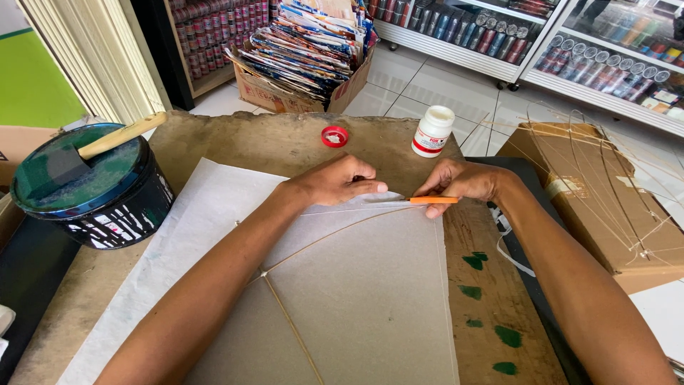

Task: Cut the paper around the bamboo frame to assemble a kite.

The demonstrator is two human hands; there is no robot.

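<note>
A thin sheet of pale paper (370,285) lies on a worn wooden board (271,142), with a bamboo stick frame (285,314) laid across it. My left hand (335,182) presses down on the paper's upper edge, its fingers pointing right. My right hand (459,182) grips an orange-handled cutter (427,200) whose blade lies along that edge, just beside the left fingertips. A second white sheet (199,207) sticks out from under the left side.
A black tub (92,189) with a green lid and a wooden-handled brush stands at the left. A white glue bottle (432,132) and its red cap (334,136) sit at the board's far edge. A cardboard box (605,192) with stick frames lies at the right.
</note>
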